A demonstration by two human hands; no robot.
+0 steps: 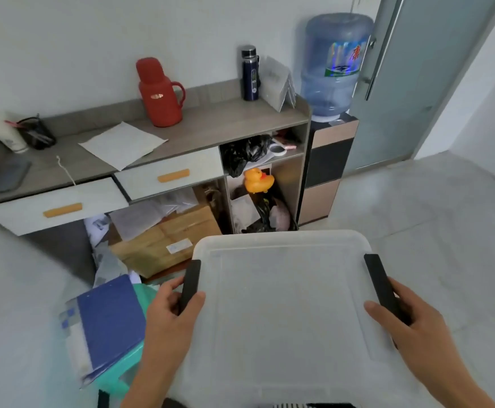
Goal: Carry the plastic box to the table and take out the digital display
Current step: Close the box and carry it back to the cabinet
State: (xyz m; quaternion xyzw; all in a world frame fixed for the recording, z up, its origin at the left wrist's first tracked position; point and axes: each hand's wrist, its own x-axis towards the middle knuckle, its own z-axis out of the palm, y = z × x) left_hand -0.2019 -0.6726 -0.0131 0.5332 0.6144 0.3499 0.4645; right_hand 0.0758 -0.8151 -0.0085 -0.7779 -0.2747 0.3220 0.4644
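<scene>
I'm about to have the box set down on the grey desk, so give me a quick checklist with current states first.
1. Left hand gripping the black left latch of the translucent plastic box: ok.
2. Right hand gripping the black right latch: ok.
3. Lid seated on the box: ok, it lies flat, with both latches against its edges.
4. Digital display inside: cannot tell, the frosted lid hides the contents.
5. Landing spot on the grey desk top: not ok, a white paper sheet and a red thermos jug take up the middle.
6. Path to the desk: not ok, a green stool stacked with a blue folder stands to the left of the box.
</scene>
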